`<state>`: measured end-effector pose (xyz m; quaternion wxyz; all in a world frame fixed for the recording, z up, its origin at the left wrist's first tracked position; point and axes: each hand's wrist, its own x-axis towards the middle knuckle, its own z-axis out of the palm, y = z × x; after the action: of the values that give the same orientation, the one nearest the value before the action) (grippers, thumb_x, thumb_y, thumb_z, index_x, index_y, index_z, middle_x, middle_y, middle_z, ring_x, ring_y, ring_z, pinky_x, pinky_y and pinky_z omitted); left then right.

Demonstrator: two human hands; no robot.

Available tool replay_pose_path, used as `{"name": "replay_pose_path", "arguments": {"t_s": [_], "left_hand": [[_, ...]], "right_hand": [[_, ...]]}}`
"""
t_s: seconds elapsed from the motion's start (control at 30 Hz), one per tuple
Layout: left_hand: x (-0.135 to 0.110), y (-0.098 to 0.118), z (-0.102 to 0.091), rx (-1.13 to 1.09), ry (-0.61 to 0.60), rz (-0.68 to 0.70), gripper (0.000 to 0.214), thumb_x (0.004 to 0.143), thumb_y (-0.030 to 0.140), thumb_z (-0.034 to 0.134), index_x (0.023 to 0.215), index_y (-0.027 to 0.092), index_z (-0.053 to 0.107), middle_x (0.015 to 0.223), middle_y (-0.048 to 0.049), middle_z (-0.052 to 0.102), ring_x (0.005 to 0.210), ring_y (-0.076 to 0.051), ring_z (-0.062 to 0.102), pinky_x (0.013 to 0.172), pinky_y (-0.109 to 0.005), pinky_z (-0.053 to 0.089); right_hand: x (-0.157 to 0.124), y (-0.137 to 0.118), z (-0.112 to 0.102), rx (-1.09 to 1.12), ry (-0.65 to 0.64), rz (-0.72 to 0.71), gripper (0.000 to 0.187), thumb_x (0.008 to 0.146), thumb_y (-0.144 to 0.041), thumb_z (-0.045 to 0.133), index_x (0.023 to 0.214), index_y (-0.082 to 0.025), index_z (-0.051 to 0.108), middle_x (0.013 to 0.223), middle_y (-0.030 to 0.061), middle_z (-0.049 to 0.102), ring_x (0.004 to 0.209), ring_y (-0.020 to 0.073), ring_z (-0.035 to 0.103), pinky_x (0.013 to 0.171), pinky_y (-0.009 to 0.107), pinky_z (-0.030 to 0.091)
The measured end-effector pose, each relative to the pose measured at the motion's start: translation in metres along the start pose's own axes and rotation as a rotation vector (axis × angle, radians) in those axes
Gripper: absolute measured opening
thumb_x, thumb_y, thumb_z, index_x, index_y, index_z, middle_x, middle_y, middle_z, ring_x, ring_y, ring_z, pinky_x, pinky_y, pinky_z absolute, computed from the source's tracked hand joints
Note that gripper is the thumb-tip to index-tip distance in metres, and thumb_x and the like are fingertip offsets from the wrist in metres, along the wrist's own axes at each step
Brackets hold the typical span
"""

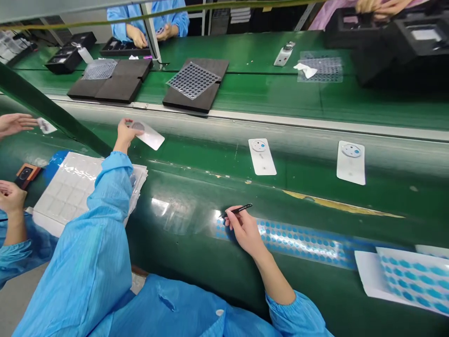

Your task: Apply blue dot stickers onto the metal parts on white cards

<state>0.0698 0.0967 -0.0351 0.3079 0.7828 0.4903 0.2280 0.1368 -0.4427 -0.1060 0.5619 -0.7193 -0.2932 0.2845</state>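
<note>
My left hand [125, 133], arm stretched forward, pinches the near end of a white rounded panel [153, 138] with a grey round part under my fingers. The panel lies tilted over the green belt's edge. In my right hand [243, 229] is a slim black pen-like tool [242, 208]; its tip points left, just above a clear strip of blue round stickers [301, 241]. My right hand rests over the left end of that strip. Two more white panels, one at the centre [262, 159] and one on the right [351, 164], lie on the belt, each with a round disc bearing a blue dot.
White trays [66, 187] are stacked beneath my left arm. Sheets of blue stickers [414, 276] lie at the right. A green post [52, 110] slants at left, near a co-worker's hands [12, 196]. Dark foam blocks [189, 96] stand across the belt, with other co-workers behind.
</note>
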Motion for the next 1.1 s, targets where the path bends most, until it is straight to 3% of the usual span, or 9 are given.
{"name": "replay_pose_path", "arguments": {"t_s": [0.07,0.13,0.23,0.3,0.43,0.53,0.7,0.9,1.1], "left_hand": [[-0.015,0.016,-0.005,-0.263,-0.005,0.098,0.071,0.069,0.019,0.091,0.127,0.013,0.049,0.123,-0.0131,0.064,0.116,-0.025,0.064,0.101,-0.044,0.057],[-0.044,0.034,-0.017,-0.553,-0.030,0.212,0.056,0.068,0.018,0.088,0.113,0.014,0.056,0.113,-0.0085,0.065,0.113,-0.025,0.067,0.104,-0.044,0.056],[-0.119,0.059,-0.043,-0.780,-0.109,0.326,0.035,0.076,0.032,0.080,0.100,0.015,0.060,0.101,-0.0057,0.061,0.113,-0.029,0.067,0.105,-0.049,0.055],[-0.182,0.068,-0.058,-0.892,-0.184,0.337,0.042,0.074,0.043,0.080,0.100,0.019,0.059,0.095,-0.0044,0.057,0.109,-0.031,0.069,0.097,-0.051,0.059],[-0.297,0.068,-0.058,-1.030,-0.367,0.081,0.068,0.074,0.064,0.080,0.130,0.036,0.054,0.109,-0.0056,0.063,0.109,-0.036,0.070,0.085,-0.060,0.062],[-0.352,0.059,-0.037,-1.127,-0.552,-0.187,0.077,0.081,0.068,0.076,0.147,0.042,0.045,0.122,-0.0088,0.069,0.109,-0.042,0.073,0.085,-0.069,0.060],[-0.398,0.054,0.001,-1.251,-0.703,-0.462,0.083,0.087,0.039,0.080,0.159,0.035,0.037,0.116,-0.0100,0.075,0.092,-0.035,0.078,0.084,-0.060,0.064],[-0.427,0.065,0.022,-1.224,-0.889,-0.504,0.078,0.085,0.029,0.085,0.154,0.020,0.048,0.115,-0.0153,0.076,0.092,-0.031,0.080,0.087,-0.048,0.066],[-0.436,0.078,0.023,-1.111,-0.924,-0.525,0.053,0.081,0.033,0.089,0.122,0.010,0.064,0.098,-0.0133,0.077,0.083,-0.030,0.080,0.079,-0.042,0.068]], "right_hand": [[0.000,0.005,-0.002,-0.015,-0.029,-0.003,0.047,0.104,-0.067,0.053,0.101,-0.022,0.063,0.071,0.0035,0.066,0.063,0.0211,0.064,0.066,0.035,0.054],[0.001,0.007,-0.004,-0.030,-0.050,-0.004,0.047,0.105,-0.068,0.051,0.102,-0.022,0.062,0.071,0.0035,0.066,0.062,0.0211,0.063,0.066,0.035,0.053],[0.002,0.009,-0.005,-0.042,-0.063,-0.005,0.048,0.104,-0.069,0.051,0.102,-0.022,0.061,0.072,0.0036,0.066,0.061,0.0212,0.062,0.065,0.036,0.052],[0.002,0.010,-0.005,-0.038,-0.070,-0.004,0.049,0.104,-0.070,0.051,0.102,-0.022,0.062,0.072,0.0038,0.066,0.061,0.0212,0.061,0.064,0.035,0.052],[0.001,0.012,-0.005,-0.010,-0.082,0.007,0.049,0.103,-0.069,0.055,0.100,-0.021,0.063,0.074,0.0046,0.068,0.059,0.0197,0.061,0.060,0.034,0.051],[0.003,0.013,-0.006,0.030,-0.061,0.015,0.050,0.099,-0.070,0.061,0.098,-0.020,0.065,0.072,0.0046,0.068,0.057,0.0184,0.059,0.059,0.033,0.050],[-0.003,-0.007,-0.006,0.169,0.008,0.016,0.049,0.098,-0.070,0.063,0.094,-0.020,0.061,0.069,0.0036,0.068,0.054,0.0177,0.060,0.056,0.032,0.052],[-0.035,-0.062,0.000,0.494,-0.053,-0.025,0.028,0.105,-0.046,0.068,0.095,-0.020,0.066,0.072,0.0025,0.069,0.060,0.0168,0.067,0.051,0.025,0.052],[-0.048,-0.080,0.008,0.461,-0.060,0.002,0.023,0.105,-0.041,0.069,0.097,-0.020,0.070,0.073,0.0021,0.070,0.058,0.0136,0.065,0.053,0.023,0.056]]}}
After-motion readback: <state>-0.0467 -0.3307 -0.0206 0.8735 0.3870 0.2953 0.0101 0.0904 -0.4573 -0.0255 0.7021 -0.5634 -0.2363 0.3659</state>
